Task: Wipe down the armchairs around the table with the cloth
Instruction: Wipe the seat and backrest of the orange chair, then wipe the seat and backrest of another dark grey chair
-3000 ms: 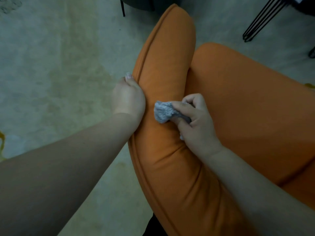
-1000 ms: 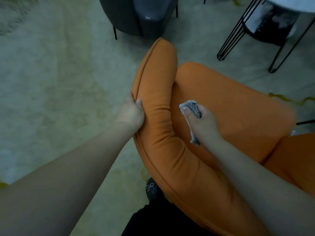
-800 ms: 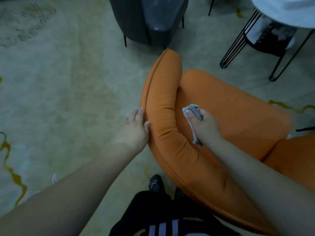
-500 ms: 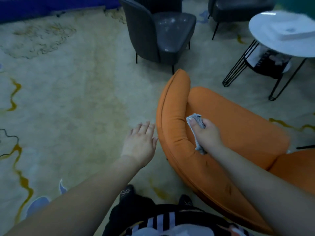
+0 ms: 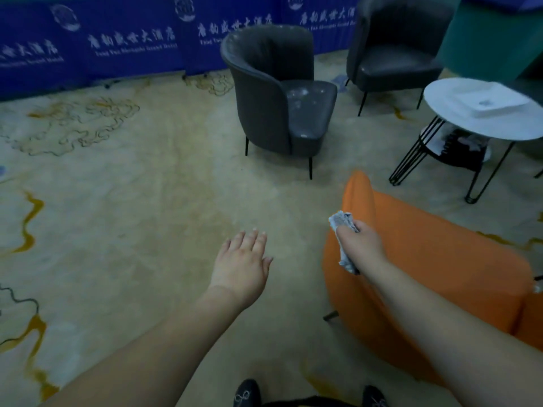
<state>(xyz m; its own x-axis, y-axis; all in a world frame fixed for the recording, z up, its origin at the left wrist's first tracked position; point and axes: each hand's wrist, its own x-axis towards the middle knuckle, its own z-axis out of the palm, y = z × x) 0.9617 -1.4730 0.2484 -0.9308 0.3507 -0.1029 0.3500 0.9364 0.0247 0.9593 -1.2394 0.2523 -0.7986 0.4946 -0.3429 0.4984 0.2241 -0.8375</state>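
An orange armchair point(image 5: 440, 259) fills the lower right. My right hand point(image 5: 360, 240) grips a crumpled grey cloth point(image 5: 340, 223) in the air over the chair's left arm, one end of the cloth hanging below the fist. My left hand point(image 5: 241, 262) floats over the carpet to the left of the chair, fingers straight and spread, touching nothing. A dark grey armchair point(image 5: 279, 92) stands ahead at centre. A second dark armchair point(image 5: 393, 51) sits behind it to the right.
A round white table point(image 5: 458, 118) on black wire legs stands at the right, with a white tray on top and a lower shelf. Blue banner panels point(image 5: 117, 39) line the far side. Patterned beige carpet point(image 5: 132, 215) stretches left. My shoes show at the bottom edge.
My left hand let go of the orange chair's arm and opened over the carpet. The right hand lifted the cloth off the chair. The view rose, bringing the grey chairs and table into sight.
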